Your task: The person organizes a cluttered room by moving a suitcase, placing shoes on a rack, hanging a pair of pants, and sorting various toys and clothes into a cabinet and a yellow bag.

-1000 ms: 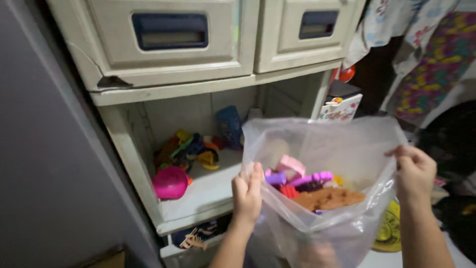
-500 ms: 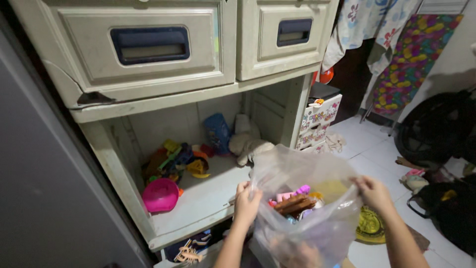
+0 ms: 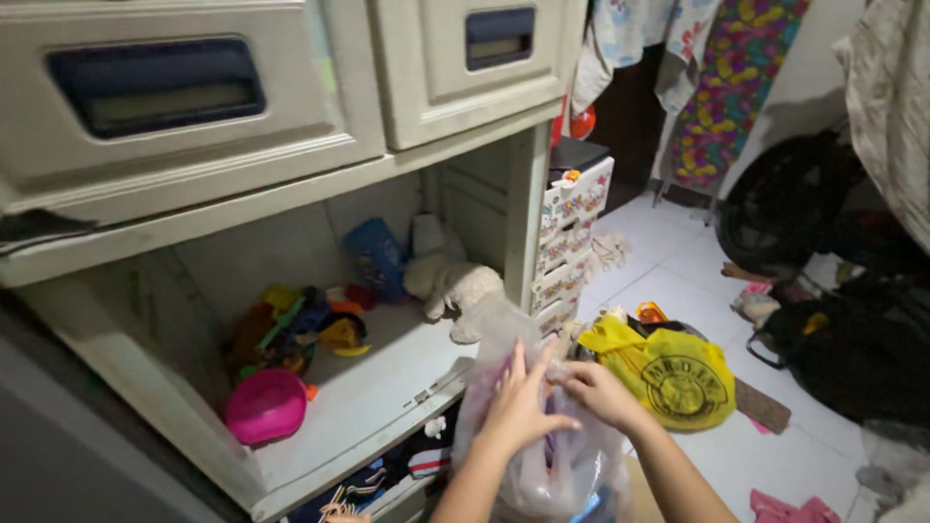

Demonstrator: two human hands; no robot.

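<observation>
Before shelf: clear plastic bag point(image 3: 542, 455) gripped by left hand point(image 3: 518, 412) and right hand point(image 3: 596, 392), fingers clamped on its mouth.
Shelf point(image 3: 387, 387): pink bowl point(image 3: 264, 405), plush toy point(image 3: 453, 283).
Floor: yellow bag point(image 3: 678, 373) beside.

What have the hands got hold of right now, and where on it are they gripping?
Both hands hold the clear plastic bag at its gathered top. The left hand and the right hand meet there and pinch the mouth together, in front of the open cabinet shelf.
</observation>
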